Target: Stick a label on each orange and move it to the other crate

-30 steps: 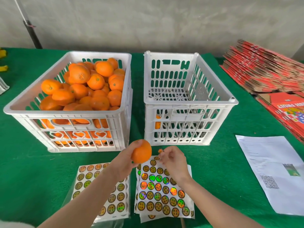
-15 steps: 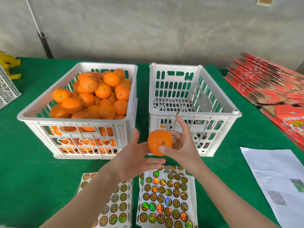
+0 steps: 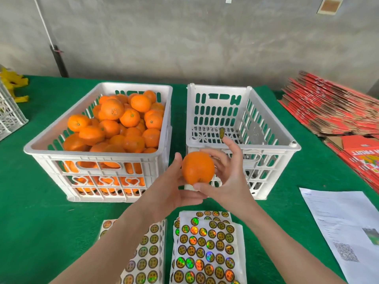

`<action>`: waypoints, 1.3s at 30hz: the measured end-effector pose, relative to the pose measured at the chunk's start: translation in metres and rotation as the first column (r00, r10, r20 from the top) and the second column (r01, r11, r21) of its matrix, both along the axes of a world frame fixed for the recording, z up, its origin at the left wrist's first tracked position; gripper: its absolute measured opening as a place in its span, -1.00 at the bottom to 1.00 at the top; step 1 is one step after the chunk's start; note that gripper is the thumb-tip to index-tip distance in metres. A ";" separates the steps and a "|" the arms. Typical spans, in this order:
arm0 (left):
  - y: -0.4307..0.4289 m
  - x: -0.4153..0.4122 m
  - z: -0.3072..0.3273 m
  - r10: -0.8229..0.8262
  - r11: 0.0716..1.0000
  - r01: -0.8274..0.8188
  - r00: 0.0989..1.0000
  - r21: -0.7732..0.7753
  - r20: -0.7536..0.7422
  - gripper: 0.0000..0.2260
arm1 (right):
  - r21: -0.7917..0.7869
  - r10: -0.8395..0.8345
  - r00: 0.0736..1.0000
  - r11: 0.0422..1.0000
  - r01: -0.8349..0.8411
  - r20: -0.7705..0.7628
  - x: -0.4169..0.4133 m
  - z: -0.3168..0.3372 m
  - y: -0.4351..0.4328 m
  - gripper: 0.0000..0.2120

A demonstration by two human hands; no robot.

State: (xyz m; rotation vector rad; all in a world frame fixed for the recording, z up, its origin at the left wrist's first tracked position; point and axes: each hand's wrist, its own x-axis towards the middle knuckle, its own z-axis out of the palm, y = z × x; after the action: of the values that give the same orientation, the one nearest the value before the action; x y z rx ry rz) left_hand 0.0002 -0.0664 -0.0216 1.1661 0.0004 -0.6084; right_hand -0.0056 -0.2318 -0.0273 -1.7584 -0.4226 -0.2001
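I hold one orange (image 3: 198, 170) in the air in front of the two white crates. My right hand (image 3: 225, 177) grips it with the thumb underneath and fingers behind. Its index finger points up with a round label (image 3: 222, 133) stuck on the tip. My left hand (image 3: 168, 187) lies open beside and under the orange, thumb straight against its left side. The left crate (image 3: 92, 152) is heaped with oranges (image 3: 123, 124). The right crate (image 3: 242, 145) shows a bare bottom at the back; its near part is hidden. Two sheets of holographic labels (image 3: 207, 247) lie below my arms.
Everything stands on a green cloth table. A printed paper (image 3: 344, 228) lies at the right, flat red cartons (image 3: 332, 107) are stacked at the far right. Part of another white crate (image 3: 10, 117) and yellow items (image 3: 14, 83) sit at the far left.
The orange went from my left hand into my right and rose from above the label sheets to crate height. My left hand opened. My right index finger lifted with a label on it.
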 end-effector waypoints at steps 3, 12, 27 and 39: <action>0.002 0.000 0.000 -0.056 0.996 0.050 0.996 -0.080 -0.068 -0.34 | -0.074 0.119 0.992 0.991 -0.116 0.044 0.000 0.000 -0.003 -0.09; 0.004 0.004 0.002 0.105 0.925 -0.115 0.993 -0.361 -0.048 -0.67 | 0.168 0.012 0.982 0.986 0.020 -0.186 0.000 0.024 -0.001 -0.87; 0.002 0.000 0.007 0.132 0.951 -0.135 0.991 -0.276 -0.029 -0.51 | -0.267 -0.064 0.988 0.958 0.100 0.138 0.000 0.025 0.010 -0.89; 0.008 0.024 0.027 0.105 0.966 -0.174 0.939 0.190 0.327 -0.53 | -0.211 0.047 0.999 0.977 -0.042 0.021 0.009 0.040 0.027 -0.40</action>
State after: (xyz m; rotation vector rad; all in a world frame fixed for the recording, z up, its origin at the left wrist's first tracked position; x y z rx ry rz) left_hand 0.0241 -0.0582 0.0059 1.4528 -0.1246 -0.2944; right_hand 0.0031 -0.2052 0.0122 -1.9533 -0.5168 -0.1508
